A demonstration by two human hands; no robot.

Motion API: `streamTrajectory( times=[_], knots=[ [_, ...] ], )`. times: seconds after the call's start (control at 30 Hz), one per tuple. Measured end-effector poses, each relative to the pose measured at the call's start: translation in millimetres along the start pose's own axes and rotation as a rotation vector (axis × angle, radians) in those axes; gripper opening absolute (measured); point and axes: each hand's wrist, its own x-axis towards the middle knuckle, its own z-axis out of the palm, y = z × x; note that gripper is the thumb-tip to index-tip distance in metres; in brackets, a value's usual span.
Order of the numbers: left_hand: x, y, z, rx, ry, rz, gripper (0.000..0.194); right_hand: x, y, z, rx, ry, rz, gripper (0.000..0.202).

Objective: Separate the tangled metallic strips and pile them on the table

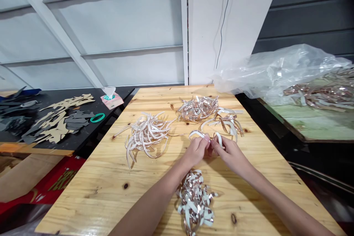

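Observation:
Both hands meet over the middle of the wooden table. My left hand point(197, 150) pinches a white and rose-gold strip point(197, 132) that curves out to the left. My right hand point(225, 150), fingers closed, holds a looped part of a strip point(219, 138) just beside it. Beyond them lie a shiny rose-gold pile point(198, 108) and a few loose curled strips point(229, 123). To the left sits a heap of pale pinkish strips point(148, 132). Nearer me, between my forearms, is a pile of short curled white and rose-gold pieces point(195, 202).
On a black table point(83, 132) at the left are beige cutouts point(59, 121), dark scraps, a green ring point(97, 118) and a pink tissue pack point(112, 100). Clear plastic point(279, 70) and more strips point(326, 94) lie on a green board point(318, 123) at the right.

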Motion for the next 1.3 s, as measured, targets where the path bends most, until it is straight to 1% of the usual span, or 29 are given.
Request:
streamTrajectory(
  times=[0.07, 0.13, 0.23, 0.3, 0.43, 0.6, 0.77, 0.9, 1.03, 1.17, 1.3],
  knots=[
    [-1, 1, 0.4, -0.015, -0.046, 0.018, 0.048, -1, 1, 1, -0.041, 0.021, -0.011, 0.029],
    [-1, 2, 0.8, 0.013, -0.068, 0.006, 0.047, -1, 2, 1, -0.087, 0.046, -0.026, 0.027],
    [-1, 5, 0.8, 0.106, -0.034, -0.056, 0.052, 0, 5, 0, -0.078, 0.060, -0.040, 0.030],
    [-1, 7, 0.5, 0.103, -0.041, -0.073, 0.055, 1, 8, -1, -0.048, 0.061, -0.028, 0.032],
    [1, 7, 0.0, -0.006, -0.108, -0.008, 0.055, 5, 14, -2, 0.062, 0.065, 0.007, 0.035],
    [3, 5, 0.3, -0.019, -0.140, 0.028, 0.053, 8, 19, -1, 0.264, 0.063, 0.036, 0.040],
    [4, 5, -0.5, -0.092, -0.172, 0.073, 0.051, 10, 16, -1, 0.411, 0.066, 0.162, 0.038],
    [4, 7, -1.5, -0.067, -0.127, 0.064, 0.048, 10, 11, -1, 0.515, 0.121, 0.227, 0.037],
    [3, 8, -1.7, -0.010, -0.056, 0.068, 0.046, 10, 9, 1, 0.673, 0.197, 0.227, 0.037],
    [3, 8, -0.6, 0.026, 0.018, 0.121, 0.041, 11, 8, 0, 0.807, 0.260, 0.224, 0.032],
    [4, 7, 1.6, 0.054, 0.053, 0.144, 0.041, 14, 7, -4, 0.892, 0.338, 0.199, 0.028]
  ],
)
